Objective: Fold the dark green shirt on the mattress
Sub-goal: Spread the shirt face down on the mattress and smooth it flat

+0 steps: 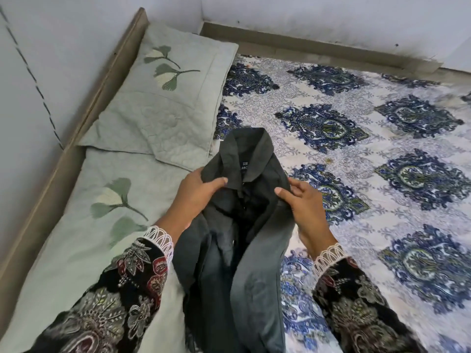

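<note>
The dark green shirt (244, 225) hangs in front of me, collar up and label showing, its body bunched and draping down toward the bottom edge of the view. My left hand (196, 192) grips the shirt's left shoulder beside the collar, thumb on top. My right hand (303, 205) pinches the right shoulder, with some fingers spread. Under the shirt lies the mattress (369, 154), covered by a white sheet with blue ornaments.
Two pale green pillows (163, 98) with leaf embroidery lie along the left side against a wooden bed frame (84, 108). White walls stand at the left and back. The patterned sheet stretches out to the right of the shirt.
</note>
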